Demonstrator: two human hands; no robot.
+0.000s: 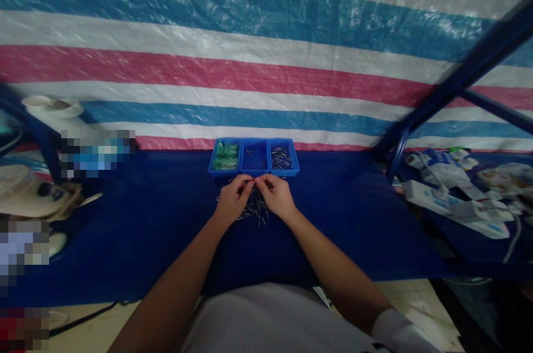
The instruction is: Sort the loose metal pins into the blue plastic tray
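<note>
My left hand [234,199] and my right hand [275,195] meet fingertip to fingertip over a loose pile of small metal pins [255,208] on the dark blue table cover [166,220]. Both hands are pinched closed on something thin between them, too small to name. Just beyond the hands stands a blue tray [254,157] with three compartments: green parts in the left one, a few pins in the middle one, several pins in the right one.
White power strips and cables [453,195] lie at the right. A dark blue metal frame [453,86] slants up on the right. Pale appliances [29,192] sit at the left. A striped tarpaulin [266,53] hangs behind.
</note>
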